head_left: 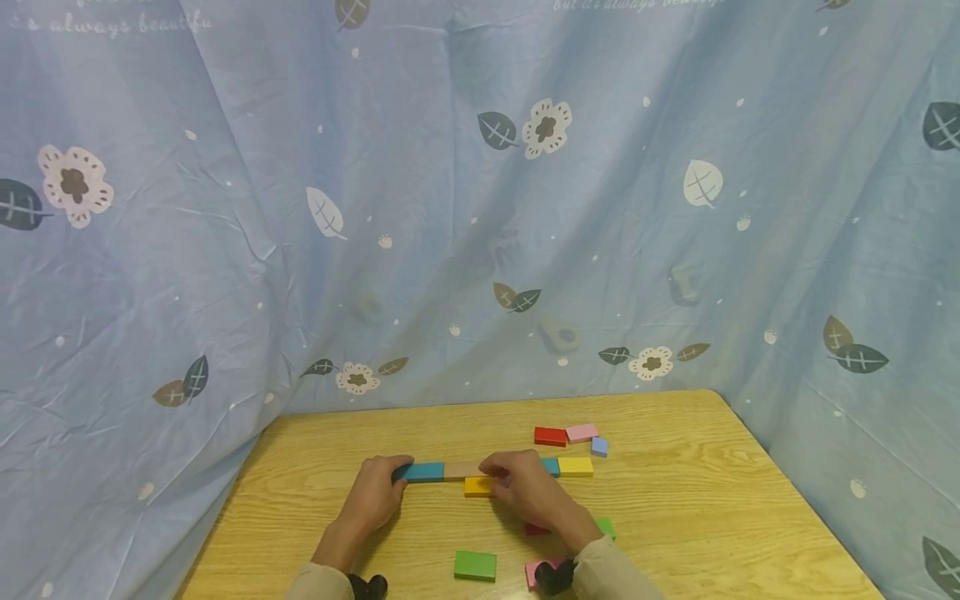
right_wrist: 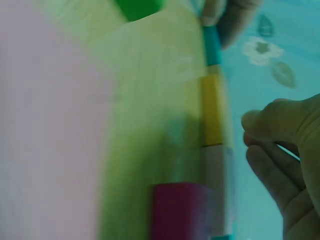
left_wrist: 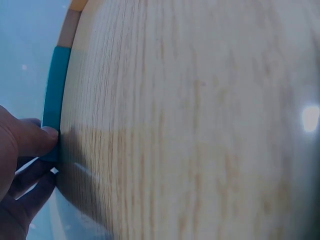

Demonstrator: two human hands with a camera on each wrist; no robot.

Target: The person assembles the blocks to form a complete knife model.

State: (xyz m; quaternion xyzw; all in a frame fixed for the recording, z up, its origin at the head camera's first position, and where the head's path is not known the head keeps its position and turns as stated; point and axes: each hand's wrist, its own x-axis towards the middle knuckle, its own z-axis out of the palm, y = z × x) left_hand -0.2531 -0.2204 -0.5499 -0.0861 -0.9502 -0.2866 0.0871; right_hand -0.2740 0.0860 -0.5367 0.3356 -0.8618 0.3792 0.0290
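A line of flat blocks runs across the table. At its left end, my left hand point(head_left: 375, 490) pinches a blue block point(head_left: 422, 472), thumb on the near side in the left wrist view. To the right of it lies a plain wooden block point(head_left: 461, 471). My right hand point(head_left: 528, 487) hovers at the line's middle, partly hiding it. In the right wrist view its loosely bent fingers point(right_wrist: 272, 122) hold nothing and are apart from the blocks. An orange block point(head_left: 478, 487) and a greyish block point(right_wrist: 215, 185) lie end to end along the line's near side.
Right of my right hand, the line continues with a blue block point(head_left: 551, 467) and a yellow block point(head_left: 576, 467). Red point(head_left: 551, 437), pink point(head_left: 582, 433) and small blue point(head_left: 599, 447) blocks lie behind. A green block point(head_left: 476, 566) lies in front; others are partly under my right arm.
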